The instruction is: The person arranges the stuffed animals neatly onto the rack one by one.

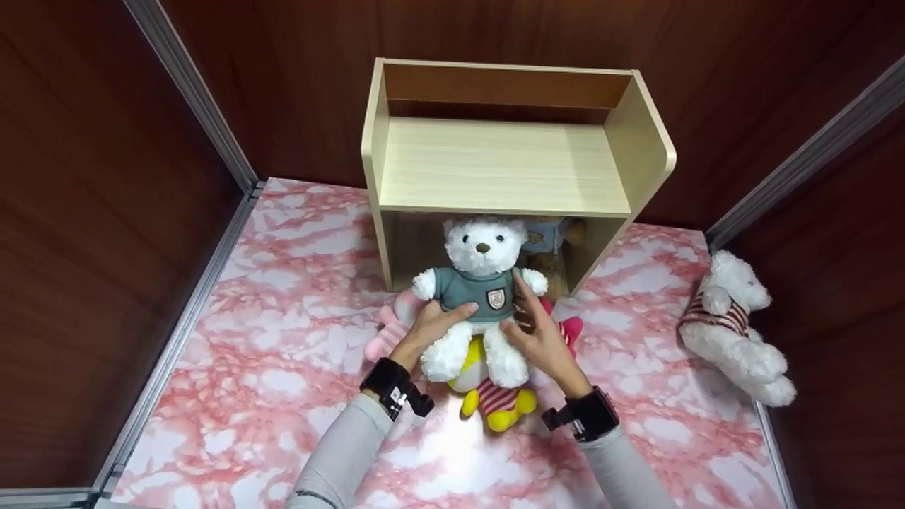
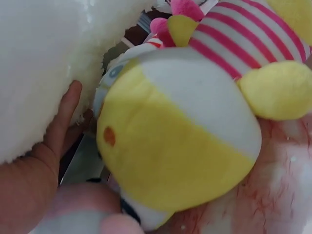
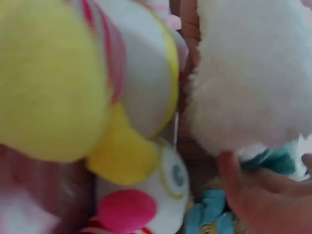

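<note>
A white teddy bear in a green shirt with a shield badge faces me, held between both hands in front of the shelf's lower opening. My left hand grips its lower side, thumb across the shirt front. On the other side my right hand holds it, thumb by the leg and fingers along the shirt. Below the bear lies a yellow and white plush toy in a striped top. A pink plush toy and a magenta-and-white plush toy are partly hidden beside it.
A pale wooden shelf unit stands against the back wall. Inside its lower compartment sits a brown bear in a blue top. Another white bear in a striped shirt leans at the right wall, on the pink marbled floor.
</note>
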`<state>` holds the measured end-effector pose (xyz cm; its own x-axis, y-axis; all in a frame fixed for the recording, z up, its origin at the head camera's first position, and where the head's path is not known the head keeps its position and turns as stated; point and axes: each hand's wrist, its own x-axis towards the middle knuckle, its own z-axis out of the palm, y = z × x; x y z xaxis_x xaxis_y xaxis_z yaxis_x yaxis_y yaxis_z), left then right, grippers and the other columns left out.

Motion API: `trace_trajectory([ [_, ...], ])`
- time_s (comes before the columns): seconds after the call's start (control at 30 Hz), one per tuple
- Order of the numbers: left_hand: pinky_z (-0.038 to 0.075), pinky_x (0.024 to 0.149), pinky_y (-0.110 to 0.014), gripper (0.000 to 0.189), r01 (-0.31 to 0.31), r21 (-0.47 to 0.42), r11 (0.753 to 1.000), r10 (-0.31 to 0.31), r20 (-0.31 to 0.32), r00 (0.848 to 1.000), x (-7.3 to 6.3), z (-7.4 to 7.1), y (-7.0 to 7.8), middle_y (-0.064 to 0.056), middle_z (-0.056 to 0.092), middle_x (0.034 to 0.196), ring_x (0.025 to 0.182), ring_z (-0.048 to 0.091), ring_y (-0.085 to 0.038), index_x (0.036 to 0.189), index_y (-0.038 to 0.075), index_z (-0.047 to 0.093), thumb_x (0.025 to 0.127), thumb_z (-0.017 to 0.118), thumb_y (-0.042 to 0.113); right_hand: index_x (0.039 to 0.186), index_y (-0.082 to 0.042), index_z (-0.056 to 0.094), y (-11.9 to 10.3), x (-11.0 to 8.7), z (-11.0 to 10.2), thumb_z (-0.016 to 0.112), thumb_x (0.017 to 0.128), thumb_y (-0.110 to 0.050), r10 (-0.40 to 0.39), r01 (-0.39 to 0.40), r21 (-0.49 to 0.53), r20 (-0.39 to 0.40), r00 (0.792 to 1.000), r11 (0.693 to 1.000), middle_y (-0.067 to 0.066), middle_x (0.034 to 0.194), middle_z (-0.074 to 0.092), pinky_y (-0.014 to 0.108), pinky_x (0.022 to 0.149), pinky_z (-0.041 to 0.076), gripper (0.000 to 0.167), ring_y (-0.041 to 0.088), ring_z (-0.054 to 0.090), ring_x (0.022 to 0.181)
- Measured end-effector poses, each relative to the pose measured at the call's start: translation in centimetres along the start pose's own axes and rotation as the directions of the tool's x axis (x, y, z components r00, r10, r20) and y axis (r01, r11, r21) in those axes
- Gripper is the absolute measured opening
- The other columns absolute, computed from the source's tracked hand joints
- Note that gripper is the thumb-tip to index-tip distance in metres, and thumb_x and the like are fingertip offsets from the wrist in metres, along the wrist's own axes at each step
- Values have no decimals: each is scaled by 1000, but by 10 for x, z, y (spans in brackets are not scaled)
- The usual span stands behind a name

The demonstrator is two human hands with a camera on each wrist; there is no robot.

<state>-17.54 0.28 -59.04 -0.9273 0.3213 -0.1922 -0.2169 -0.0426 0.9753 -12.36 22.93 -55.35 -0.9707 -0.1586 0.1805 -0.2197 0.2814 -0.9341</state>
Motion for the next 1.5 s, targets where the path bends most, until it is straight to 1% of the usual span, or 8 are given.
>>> trace_trajectory([
  [0.17,46,109,-38,55,-43,30,999,43,-1,999,5,-7,0,-15,70,129,119,64,-26,132,-2,64,93,78,33,143,4,47,2,0,5,64,101,-3,116,-97,146,-130,985,985,27,134,61,40,87,58,46,34,65,113],
  [0.3,46,109,-36,54,-77,48,996,77,-6,997,7,-10,-3,-14,70,129,119,64,-25,133,-1,64,93,78,31,117,3,53,10,7,12,65,103,-13,230,-196,172,-207,951,966,18,112,68,30,70,57,25,26,66,91],
  [0.4,47,108,-36,56,-60,55,997,62,-29,998,7,-13,-5,-14,69,129,117,64,-25,133,-2,64,92,78,33,121,5,59,13,14,14,66,103,-21,250,-235,93,-198,948,967,18,109,71,32,74,57,32,29,67,91],
  [0.63,48,107,-38,63,-40,86,996,45,-57,997,11,-17,-5,-20,67,129,116,64,-28,132,-6,62,90,78,38,144,6,54,15,28,18,66,103,-36,239,-240,-118,-22,971,964,26,138,61,47,104,50,61,36,62,121],
  [0.9,45,111,-39,66,-32,61,998,34,-35,999,12,-23,-13,-21,63,135,122,60,-28,136,-8,58,93,77,39,149,6,44,17,34,28,74,97,-33,326,-330,64,64,943,942,25,139,58,49,109,46,72,35,59,122],
  [1.13,26,123,-44,91,103,-124,987,-95,62,993,-4,-39,-22,-17,40,160,146,38,-31,159,3,32,97,63,61,155,12,31,17,41,26,73,95,-27,436,-437,97,31,899,894,33,157,37,52,120,31,83,43,38,144],
  [1.3,18,126,-48,91,88,-236,968,-58,131,990,-4,-48,-26,-15,20,170,155,20,-32,166,7,17,103,34,71,161,7,21,8,58,14,70,98,-26,532,-524,177,1,847,833,28,165,25,51,123,24,87,41,29,149],
  [1.5,24,124,-47,84,67,-363,929,-16,140,990,3,-47,-23,-22,28,166,151,30,-36,164,3,18,107,21,64,161,2,23,-1,95,17,65,99,-15,531,-510,270,-2,848,816,24,157,39,45,117,36,77,34,44,136],
])
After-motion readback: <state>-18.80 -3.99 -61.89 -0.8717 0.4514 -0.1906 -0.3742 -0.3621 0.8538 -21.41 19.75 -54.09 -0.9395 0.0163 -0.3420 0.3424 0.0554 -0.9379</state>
